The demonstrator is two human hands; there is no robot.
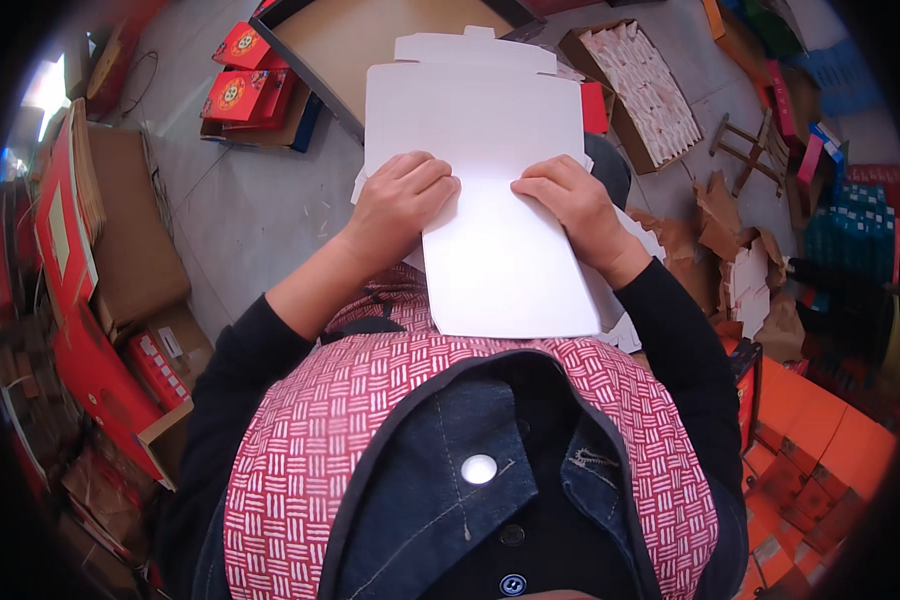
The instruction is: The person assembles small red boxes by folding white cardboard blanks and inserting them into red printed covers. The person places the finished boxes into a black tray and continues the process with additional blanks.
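Note:
A flat white cardboard box blank (505, 260), with a tabbed flap at its far end, lies over my lap. A crease seems to run across it between my hands. My left hand (402, 205) grips its left edge, fingers curled and pressed on the card. On the opposite edge my right hand (577, 208) is closed the same way, thumb and fingers pinching the card. The blank's near end reaches my red-and-white patterned apron (300, 430). More white card shows under the blank beside my right wrist; how much is hidden.
Beyond the blank stands a large dark-rimmed tray (320, 50). Red boxes (242, 95) sit in a carton at the far left. An open carton of wrapped white pieces (642, 95) is at the far right, near a small wooden stool (750, 150). Orange-red boxes (820, 430) are stacked at my right.

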